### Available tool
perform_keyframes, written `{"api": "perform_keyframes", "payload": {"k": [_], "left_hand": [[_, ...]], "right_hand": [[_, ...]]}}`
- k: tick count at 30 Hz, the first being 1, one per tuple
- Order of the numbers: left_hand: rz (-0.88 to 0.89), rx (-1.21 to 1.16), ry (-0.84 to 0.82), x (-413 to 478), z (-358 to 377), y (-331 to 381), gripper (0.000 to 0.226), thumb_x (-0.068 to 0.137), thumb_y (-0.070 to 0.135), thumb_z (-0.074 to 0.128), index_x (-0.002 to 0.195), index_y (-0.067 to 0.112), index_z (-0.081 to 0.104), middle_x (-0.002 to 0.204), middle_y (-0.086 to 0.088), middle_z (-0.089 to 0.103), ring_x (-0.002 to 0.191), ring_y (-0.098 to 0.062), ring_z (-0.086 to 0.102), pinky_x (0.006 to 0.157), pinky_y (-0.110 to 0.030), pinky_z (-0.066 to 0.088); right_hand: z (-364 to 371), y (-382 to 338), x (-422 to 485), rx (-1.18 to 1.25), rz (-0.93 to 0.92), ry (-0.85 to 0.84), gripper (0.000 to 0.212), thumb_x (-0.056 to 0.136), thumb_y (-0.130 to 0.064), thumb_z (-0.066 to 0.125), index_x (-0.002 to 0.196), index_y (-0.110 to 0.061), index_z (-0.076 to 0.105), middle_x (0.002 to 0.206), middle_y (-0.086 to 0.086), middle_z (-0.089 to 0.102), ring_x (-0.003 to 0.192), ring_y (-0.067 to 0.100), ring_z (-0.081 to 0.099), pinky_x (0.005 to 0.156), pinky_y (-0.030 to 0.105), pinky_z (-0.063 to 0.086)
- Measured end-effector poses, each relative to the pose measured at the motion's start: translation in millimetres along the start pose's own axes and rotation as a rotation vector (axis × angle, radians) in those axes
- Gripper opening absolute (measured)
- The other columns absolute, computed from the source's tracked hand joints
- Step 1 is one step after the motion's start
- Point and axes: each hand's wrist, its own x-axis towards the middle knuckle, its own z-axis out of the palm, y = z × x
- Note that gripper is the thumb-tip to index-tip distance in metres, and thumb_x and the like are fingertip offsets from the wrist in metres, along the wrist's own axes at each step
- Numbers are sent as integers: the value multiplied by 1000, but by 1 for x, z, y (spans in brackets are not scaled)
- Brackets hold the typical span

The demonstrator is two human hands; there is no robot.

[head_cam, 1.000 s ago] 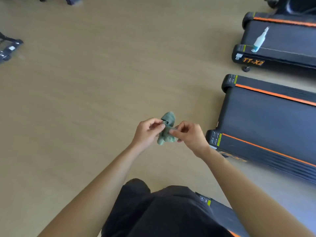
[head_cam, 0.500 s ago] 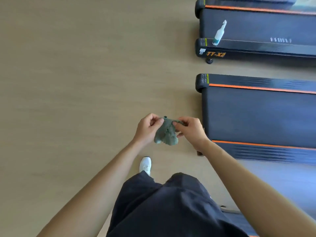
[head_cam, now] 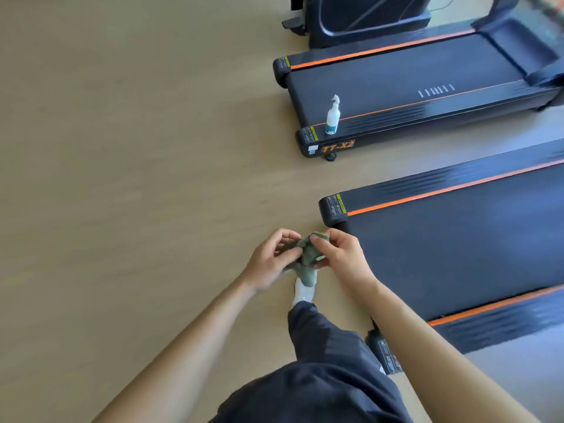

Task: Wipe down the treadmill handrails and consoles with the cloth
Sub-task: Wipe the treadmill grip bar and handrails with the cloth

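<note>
A small crumpled green cloth (head_cam: 306,264) is held in front of me above the floor. My left hand (head_cam: 270,261) pinches its left side and my right hand (head_cam: 340,254) pinches its right side, fingers curled into the fabric. Just right of my hands lies the rear end of a black treadmill (head_cam: 457,245) with orange stripes. A second treadmill (head_cam: 412,83) marked TT-X2 lies farther back, its uprights at the top right edge. No handrail or console shows fully.
A white spray bottle (head_cam: 332,116) stands upright on the near side rail of the far treadmill. Another black exercise machine (head_cam: 360,19) sits at the top. Wooden floor (head_cam: 137,178) stretches to the left. My white shoe (head_cam: 303,291) is below the cloth.
The view has tilted up and swung, so both treadmills now show farther along their decks. My hands keep working the cloth between them, bunching it tighter.
</note>
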Motion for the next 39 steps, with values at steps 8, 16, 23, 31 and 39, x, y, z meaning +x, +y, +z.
{"api": "perform_keyframes", "payload": {"k": [8, 16, 23, 31, 39], "left_hand": [[-13, 178, -76, 216, -35, 96, 32, 79, 35, 77, 107, 22, 72, 95, -5, 74, 83, -14, 68, 76, -33, 58], [-20, 502, -97, 417, -102, 142, 29, 68, 30, 65, 97, 34, 68, 83, 12, 70, 69, -9, 61, 70, -29, 52], [-16, 517, -173, 616, -162, 157, 14, 87, 21, 77, 83, 33, 76, 80, 12, 75, 71, -6, 63, 72, -30, 51], [83, 864, -180, 829, -135, 215, 7, 91, 30, 70, 94, 32, 76, 90, 6, 59, 89, -15, 59, 70, -27, 39], [57, 851, -81, 980, -56, 212, 19, 94, 30, 64, 106, 23, 77, 93, 2, 75, 95, -25, 65, 83, -31, 50]], "right_hand": [[-33, -110, 206, -124, -58, 14, 34, 93, -17, 71, 74, 4, 53, 60, 1, 56, 54, 13, 52, 51, 24, 47], [-50, -166, 398, -119, -27, 182, 35, 91, -16, 73, 72, 5, 52, 56, -2, 51, 53, 15, 46, 53, 27, 43], [-77, -192, 552, -83, 88, 399, 33, 87, -15, 77, 76, 5, 53, 62, 9, 56, 52, 14, 47, 49, 25, 40], [-149, -210, 709, -92, 235, 642, 19, 86, -17, 76, 74, -16, 61, 62, 1, 47, 56, 16, 45, 54, 29, 41], [-216, -181, 829, 133, 318, 762, 4, 89, -11, 68, 88, -7, 68, 80, 11, 75, 71, 24, 74, 67, 33, 62]]}}
